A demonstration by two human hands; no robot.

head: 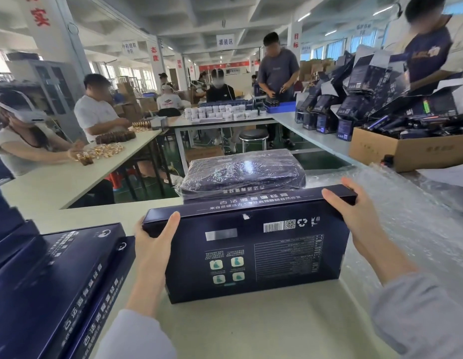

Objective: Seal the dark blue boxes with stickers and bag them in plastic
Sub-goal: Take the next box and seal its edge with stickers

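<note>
**Box held at both ends, bagging not yet done**

The left hand (152, 244) clasps the near-left end of the dark blue box (251, 257), thumb laid flat on the printed face and fingers wrapped behind, out of sight. The right hand (354, 216) grips the opposite end the same way, thumb on the top edge and fingers curled over the back. Between the two hands the box stands on its long lower edge on the table (238, 332), leaning away from the person, with the barcode face towards the camera.

On the fold between the thumbs sits a small white patch (246, 216). It may be a seal sticker or a scuff, and it is too small to tell which.

Just beyond the hands lies a stack of bagged boxes (240, 174) under glossy film. Right of the right hand spreads a heap of clear plastic (412, 208). Left of the left hand rests a pile of unbagged boxes (51, 294).

The risks, as I judge them:
- The box is held only at its ends and balanced on one edge, so a loosened grip could tip it onto the bagged stack.
- If the flap is not truly sealed, sliding the box into plastic could spring it open.
- The slippery plastic could snag on a box corner and tear
</note>
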